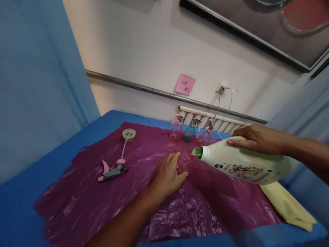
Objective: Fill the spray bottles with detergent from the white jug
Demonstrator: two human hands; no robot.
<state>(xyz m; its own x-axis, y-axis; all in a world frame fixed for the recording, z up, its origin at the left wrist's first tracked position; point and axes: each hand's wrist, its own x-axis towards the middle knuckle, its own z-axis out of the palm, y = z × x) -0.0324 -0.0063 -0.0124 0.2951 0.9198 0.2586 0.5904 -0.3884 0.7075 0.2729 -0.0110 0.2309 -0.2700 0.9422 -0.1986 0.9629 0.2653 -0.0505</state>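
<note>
My right hand [253, 139] grips a large pale detergent bottle [246, 161] from above and holds it tilted to the left. Its green pouring spout [197, 153] sits right at the mouth of a small clear pinkish spray bottle [184, 162], which has no spray head on it. Around the left side of that small bottle curve the fingers of my left hand [168, 174], with the thumb at its front. Whether liquid is flowing is too unclear to tell. A pink and grey spray head [114, 169] lies to the left, its tube reaching a green-rimmed cap [129, 134].
Three spray bottles with heads on, one pinkish [176, 132], one teal [189, 133] and one clear [204, 138], stand at the back. Purple plastic sheeting [84, 185] covers the blue surface [17, 195]. A folded yellow cloth [288, 206] lies at right. Cords hang from a wall socket [221, 88].
</note>
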